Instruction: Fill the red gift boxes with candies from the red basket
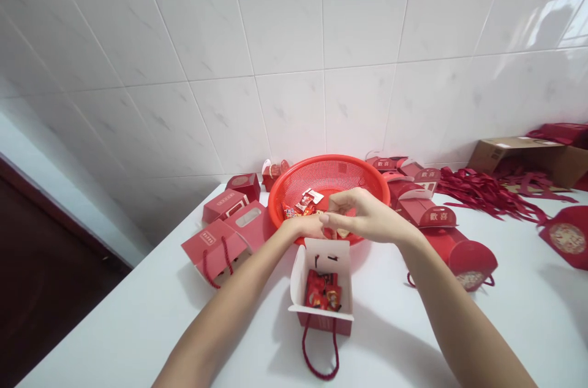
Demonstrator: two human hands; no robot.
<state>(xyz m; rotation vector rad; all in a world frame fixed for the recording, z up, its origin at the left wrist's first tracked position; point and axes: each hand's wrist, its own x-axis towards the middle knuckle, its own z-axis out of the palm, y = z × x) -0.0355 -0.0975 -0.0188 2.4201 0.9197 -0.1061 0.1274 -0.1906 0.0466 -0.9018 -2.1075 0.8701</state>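
My left hand (312, 227) reaches over the near rim of a red plastic basket (331, 171). Its fingers are mostly hidden behind my right hand (367, 216), which is at the basket's near right side. The right fingers curl towards the thumb; whatever they may hold cannot be made out. Wrapped candies (303, 207) in red and white lie in the basket, left of my hands. Just in front stands an open gift box (324, 320), red outside and white inside, with several red packets (324, 293) in it. Its cord handle (320, 376) hangs towards me.
Red gift boxes (215, 244) stand left of the basket. More folded boxes (427, 213) are stacked on the right, near a rounded red box (473, 259). Dark red ribbons (482, 192) spread before a cardboard box (493, 152). A tiled wall (294, 112) backs the white table (151, 308).
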